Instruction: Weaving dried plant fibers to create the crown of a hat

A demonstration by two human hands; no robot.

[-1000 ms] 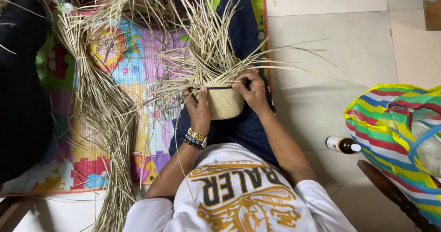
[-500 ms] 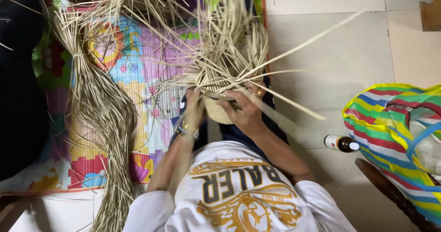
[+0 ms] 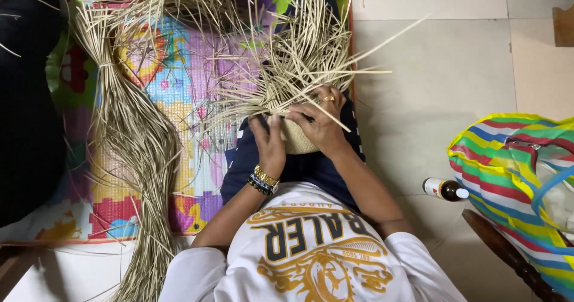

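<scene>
A small woven straw piece (image 3: 296,139) rests on my lap, with many loose pale strands (image 3: 299,51) fanning up and away from its top. My left hand (image 3: 269,143), with bracelets at the wrist, presses against the left side of the weave. My right hand (image 3: 320,122), a ring on one finger, grips the right side and top edge, fingers curled among the strands. Both hands hold the piece between them.
A long bundle of dry straw (image 3: 140,158) lies on a colourful play mat (image 3: 191,69) to my left. A dark brown bottle with a white cap (image 3: 443,189) lies on the tiled floor (image 3: 442,69), next to a striped woven bag (image 3: 520,176). A dark shape (image 3: 27,110) at far left.
The woven piece has been turned in my hands, and the loose strands have swung from spreading sideways to pointing upward. My right hand has shifted over the top edge.
</scene>
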